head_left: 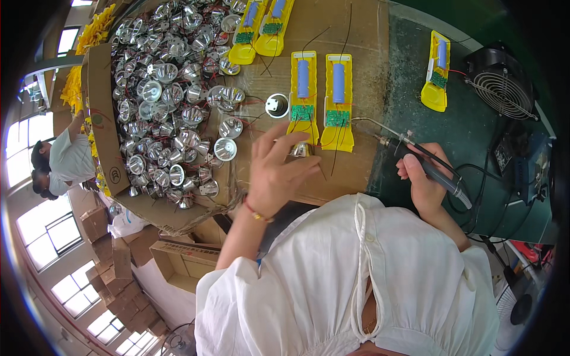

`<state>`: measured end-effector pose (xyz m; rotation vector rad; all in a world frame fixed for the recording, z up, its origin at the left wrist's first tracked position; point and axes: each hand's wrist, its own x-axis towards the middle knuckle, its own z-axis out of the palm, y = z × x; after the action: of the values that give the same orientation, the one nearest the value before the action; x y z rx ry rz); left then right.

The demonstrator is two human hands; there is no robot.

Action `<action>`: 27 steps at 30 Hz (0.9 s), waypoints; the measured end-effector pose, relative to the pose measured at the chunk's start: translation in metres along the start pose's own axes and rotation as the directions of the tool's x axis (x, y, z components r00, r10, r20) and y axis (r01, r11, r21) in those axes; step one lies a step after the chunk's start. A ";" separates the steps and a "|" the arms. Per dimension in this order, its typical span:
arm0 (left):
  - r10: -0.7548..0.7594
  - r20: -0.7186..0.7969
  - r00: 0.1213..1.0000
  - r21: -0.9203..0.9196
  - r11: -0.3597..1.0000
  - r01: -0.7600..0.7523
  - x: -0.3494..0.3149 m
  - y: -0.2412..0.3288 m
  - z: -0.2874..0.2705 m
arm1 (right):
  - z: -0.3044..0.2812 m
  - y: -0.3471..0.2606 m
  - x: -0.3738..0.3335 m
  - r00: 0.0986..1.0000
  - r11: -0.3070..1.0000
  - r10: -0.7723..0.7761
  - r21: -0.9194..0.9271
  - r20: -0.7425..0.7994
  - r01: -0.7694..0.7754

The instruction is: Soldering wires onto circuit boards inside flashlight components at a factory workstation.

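Observation:
My left hand [274,172], slightly blurred, has its thumb and fingers around a small silver reflector cup [301,149] at the lower end of a yellow housing [304,127]. That housing bears a blue cylindrical cell [303,79] and a green circuit board [303,113]. Just right of it lies a matching yellow housing [346,141] with loose wires. Closed round a soldering iron [440,177], my right hand [426,187] is over the green mat. A thin bent metal tube [380,127] on the iron reaches toward the right housing's board.
Many silver reflectors [172,95] with wires pile up at the left beside a cardboard box wall [100,118]. Two more yellow housings [242,54] lie at the far edge. On the right, another housing [435,98] sits by a black fan [504,89]; cables trail near my right hand.

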<state>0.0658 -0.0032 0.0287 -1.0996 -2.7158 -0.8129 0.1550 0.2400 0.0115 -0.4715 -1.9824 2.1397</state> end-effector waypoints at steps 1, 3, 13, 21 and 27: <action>0.011 -0.069 0.998 0.001 1.000 -0.011 -0.002 -0.001 0.012 | 0.001 0.000 -0.001 1.000 1.000 -0.001 0.002 0.003 0.001; -0.033 -0.126 0.991 -0.046 0.999 0.028 0.000 -0.001 0.026 | 0.002 0.003 -0.001 1.000 0.998 0.029 0.061 0.011 -0.030; 0.045 -0.032 0.998 -0.006 0.999 -0.045 0.002 0.000 0.007 | -0.003 -0.001 -0.002 0.998 0.997 0.061 0.053 0.007 -0.062; -0.202 -0.167 0.965 -0.047 0.979 0.196 0.026 0.009 0.038 | 0.005 0.006 0.007 0.998 0.997 -0.014 -0.074 0.069 0.019; -0.215 -0.132 0.968 0.002 0.976 0.217 0.031 0.012 0.040 | 0.017 0.005 0.010 0.998 0.999 0.045 -0.016 0.040 -0.044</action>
<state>0.0552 0.0436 0.0088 -0.7265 -2.7568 -0.8559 0.1405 0.2272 0.0060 -0.4831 -2.0294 2.1789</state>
